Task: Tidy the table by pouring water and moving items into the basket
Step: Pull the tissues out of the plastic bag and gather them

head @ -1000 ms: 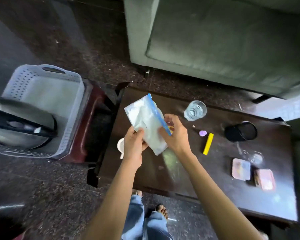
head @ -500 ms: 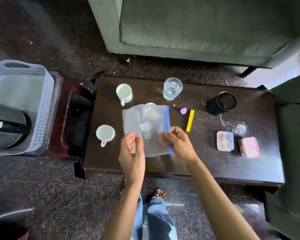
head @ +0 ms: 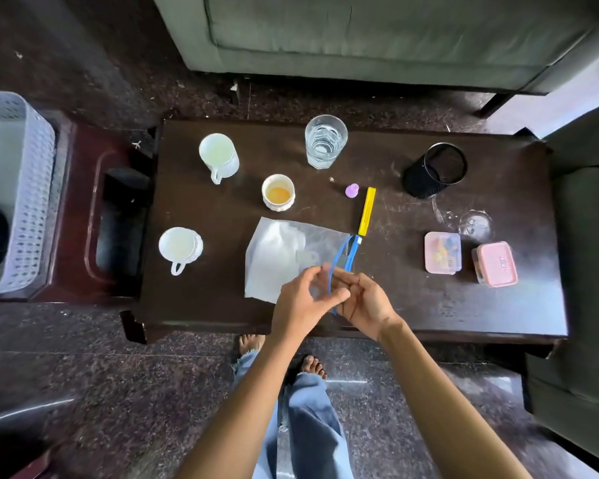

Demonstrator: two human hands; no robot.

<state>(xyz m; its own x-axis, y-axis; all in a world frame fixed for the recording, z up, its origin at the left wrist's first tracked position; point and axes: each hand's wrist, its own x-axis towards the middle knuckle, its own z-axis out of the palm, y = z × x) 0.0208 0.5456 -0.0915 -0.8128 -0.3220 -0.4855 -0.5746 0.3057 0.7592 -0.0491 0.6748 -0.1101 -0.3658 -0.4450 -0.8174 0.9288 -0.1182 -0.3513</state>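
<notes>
Standing on a speckled stone floor [head: 83,392] before a grey sofa [head: 360,29], a dark wooden bench [head: 412,305] has a white basket [head: 35,188] on a stool [head: 83,209] at its left. A clear bag [head: 277,257] lies flat near the front edge, long axis left to right, its blue zip mouth facing right. With curled fingers, the left hand [head: 301,302] and right hand [head: 363,302] each pinch one lip of the zip. A glass [head: 325,141] of water stands at the far edge.

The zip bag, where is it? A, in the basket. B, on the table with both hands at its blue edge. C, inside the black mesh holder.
B: the zip bag lies on the table, left hand and right hand pinching its blue zip edge.
</notes>
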